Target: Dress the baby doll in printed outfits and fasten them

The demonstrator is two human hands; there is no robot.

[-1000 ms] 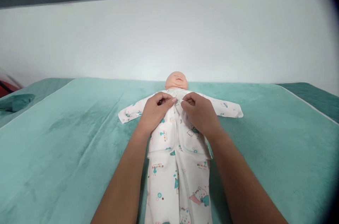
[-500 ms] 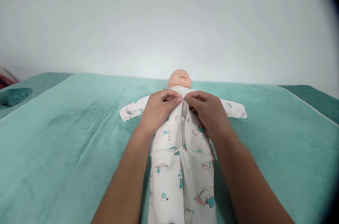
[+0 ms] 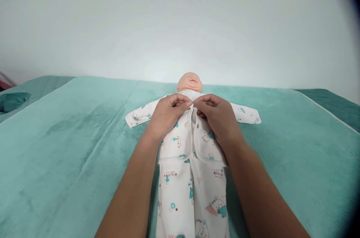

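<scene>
Head view, and nearest us come the printed white trousers (image 3: 177, 189), on the doll and running down out of the bottom edge, flat on the green bedcover (image 3: 70, 148). Up a little, the hem of the matching jacket (image 3: 172, 147) overlaps their top, and look at that front: the two lower edges hang apart, a pale button (image 3: 188, 125) sitting plainly on the left-hand panel, unfastened by the look of it. So the lower front is left undone. Further up, here's the action! Left hand (image 3: 167, 114), thumb and forefinger closed in a pinch on the jacket's edge; right hand (image 3: 218, 118), same tight pinch on the opposite edge, fingertips almost meeting just below the neck. Something small and yellowish shows between them, perhaps another button; whether it's through, I cannot tell. Out to either side, both sleeves (image 3: 142, 114) lie spread, so the dressing of the arms looks done. Beyond the hands rests the doll's bare head (image 3: 190, 82), face up, and behind it all, the white wall (image 3: 180, 35).
</scene>
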